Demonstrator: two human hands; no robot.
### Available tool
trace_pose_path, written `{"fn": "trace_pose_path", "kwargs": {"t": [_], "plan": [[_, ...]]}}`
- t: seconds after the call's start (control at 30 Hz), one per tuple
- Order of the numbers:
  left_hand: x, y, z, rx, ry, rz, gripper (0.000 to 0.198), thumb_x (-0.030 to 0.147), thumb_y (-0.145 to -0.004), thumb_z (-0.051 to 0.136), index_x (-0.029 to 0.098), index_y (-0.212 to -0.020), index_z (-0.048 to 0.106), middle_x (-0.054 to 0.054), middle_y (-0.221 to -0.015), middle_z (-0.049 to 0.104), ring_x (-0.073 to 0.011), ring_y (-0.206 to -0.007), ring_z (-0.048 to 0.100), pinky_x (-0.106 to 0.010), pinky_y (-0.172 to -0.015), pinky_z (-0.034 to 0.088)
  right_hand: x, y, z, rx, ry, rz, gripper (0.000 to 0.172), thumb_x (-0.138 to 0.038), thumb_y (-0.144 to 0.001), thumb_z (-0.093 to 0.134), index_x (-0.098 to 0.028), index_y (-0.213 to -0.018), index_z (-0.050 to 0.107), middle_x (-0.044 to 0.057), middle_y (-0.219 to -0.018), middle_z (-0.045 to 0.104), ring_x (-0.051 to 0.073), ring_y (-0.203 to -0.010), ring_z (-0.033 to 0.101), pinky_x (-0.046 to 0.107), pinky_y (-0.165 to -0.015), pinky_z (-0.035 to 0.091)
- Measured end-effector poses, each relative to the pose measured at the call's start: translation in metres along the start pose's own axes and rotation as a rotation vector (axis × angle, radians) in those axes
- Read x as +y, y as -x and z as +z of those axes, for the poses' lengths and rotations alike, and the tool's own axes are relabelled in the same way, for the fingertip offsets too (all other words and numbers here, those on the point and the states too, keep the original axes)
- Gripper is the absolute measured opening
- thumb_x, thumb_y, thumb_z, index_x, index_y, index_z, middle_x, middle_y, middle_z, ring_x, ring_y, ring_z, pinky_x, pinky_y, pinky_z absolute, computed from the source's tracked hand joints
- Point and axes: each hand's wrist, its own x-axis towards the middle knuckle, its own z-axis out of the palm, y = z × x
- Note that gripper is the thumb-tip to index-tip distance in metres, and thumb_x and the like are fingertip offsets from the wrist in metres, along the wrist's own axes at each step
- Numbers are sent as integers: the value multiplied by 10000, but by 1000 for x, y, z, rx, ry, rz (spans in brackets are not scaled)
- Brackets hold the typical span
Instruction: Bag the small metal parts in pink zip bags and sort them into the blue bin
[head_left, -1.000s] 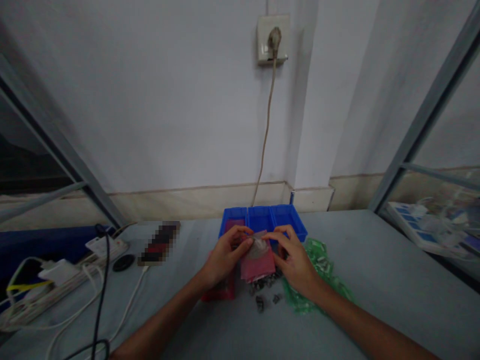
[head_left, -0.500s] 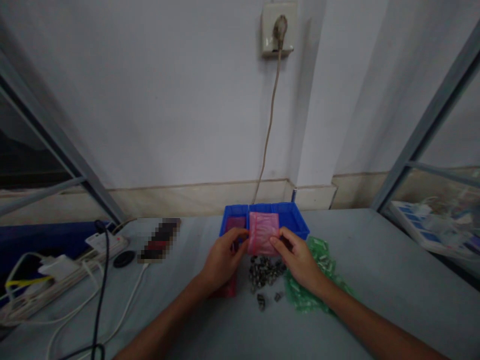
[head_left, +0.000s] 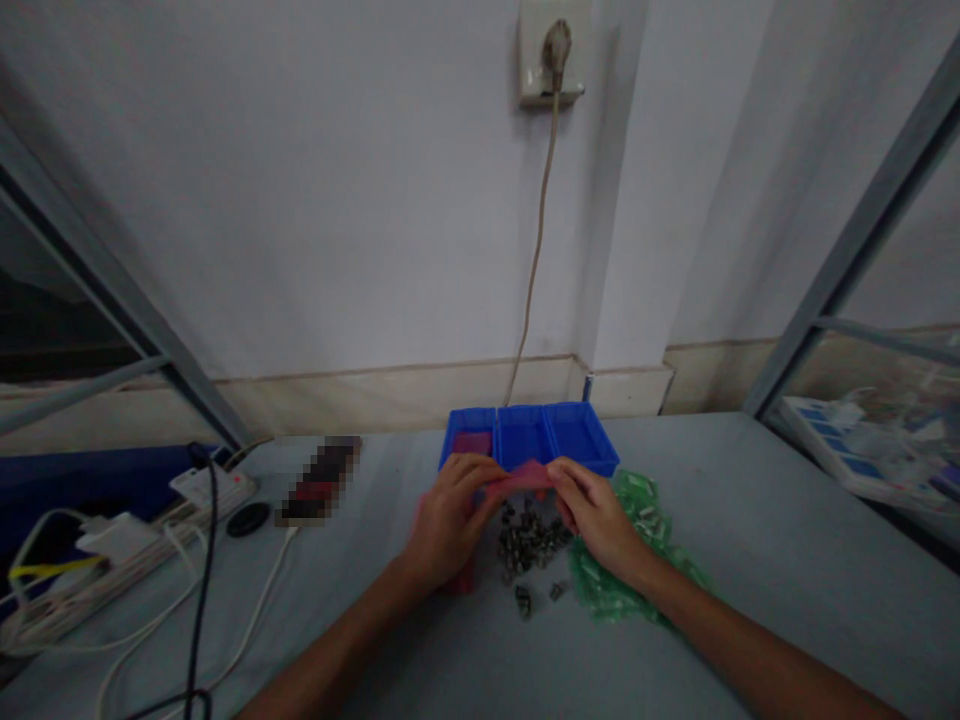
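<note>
Left hand (head_left: 446, 515) and right hand (head_left: 600, 508), fingertips pinched, grip a pink bag (head_left: 531, 476) near metal parts (head_left: 531, 545) a careless sweep could scatter.

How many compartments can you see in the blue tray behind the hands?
3: the left compartment, with pink plastic in it; the middle compartment; the right compartment. The left hand and held pink bag cover some near edges; no compartment seems wholly hidden.
</note>
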Motion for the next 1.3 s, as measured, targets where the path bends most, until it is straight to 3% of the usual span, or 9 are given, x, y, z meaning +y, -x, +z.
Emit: {"fn": "trace_pose_path", "kwargs": {"t": [0.13,0.27,0.4,0.6,0.83,0.93,1.03,1.17,1.3], "plan": [[7,-6,0,-46,339,-339,414,536,-1048,576,183,-1112,783,-62,-981,781,-249,-899,688,-325,-812,551,-1,0,-2,28,14,-60,465,-666,-1034,541,-242,-1041,732,-12,-693,531,146,-522,430,265,-466,324],[5,-10,4,-84,612,-438,459,602,-1005,614,171,-1053,765,-64,-1004,788,-249,-934,699,-317,-822,558,-2,0,-4,-39,-37,-16,433,-648,-1022,571,-261,-1102,747,-16,-671,530,162,-534,474,268,-477,351],[2,-9,7,-114,648,-487,493,642,-977,642,165,-982,765,-68,-961,779,-232,-865,690,-306,-767,557,-2,1,-2,-73,-83,0,341,-564,-1009,619,-266,-1141,721,-6,-787,590,145,-547,463,256,-478,332],[1,-9,7,-154,646,-493,514,652,-978,630,163,-997,787,-74,-968,790,-255,-893,698,-332,-801,561,-1,-1,-2,-63,-87,-62,298,-421,-1001,632,-272,-1253,682,33,-1047,673,111,-537,447,254,-485,336],[6,-10,7,-145,580,-444,505,629,-1014,585,175,-1079,795,-65,-1000,788,-287,-1001,699,-370,-917,559,-7,0,-4,-79,1,-111,361,-337,-976,671,-269,-1329,697,28,-972,666,159,-641,512,276,-564,382],[6,-10,6,-109,468,-354,458,591,-1035,573,193,-1062,798,-76,-1108,764,-278,-1077,680,-376,-1005,535,-8,1,-4,-97,15,-102,373,-317,-967,670,-271,-1336,707,4,-855,622,173,-647,510,282,-588,397],[6,-10,6,-115,443,-264,416,538,-1062,555,214,-1101,813,-90,-1263,712,-271,-1208,646,-378,-1110,484,-7,-1,-2,-73,23,-117,334,-303,-950,688,-273,-1280,737,22,-921,645,187,-718,543,290,-644,435],[5,-10,4,-124,430,-292,426,535,-1074,543,230,-1127,835,-89,-1487,612,-293,-1386,553,-399,-1202,421,-2,-3,-1,-44,34,-151,275,-330,-930,744,-256,-1194,755,45,-1061,669,174,-732,548,288,-666,440],[7,-10,3,-133,451,-287,463,550,-1074,537,224,-1002,856,-81,-1507,621,-305,-1391,555,-407,-1197,426,3,-4,-3,-33,66,-203,236,-364,-967,732,-248,-1171,755,47,-1076,680,176,-739,546,291,-685,436]]}}
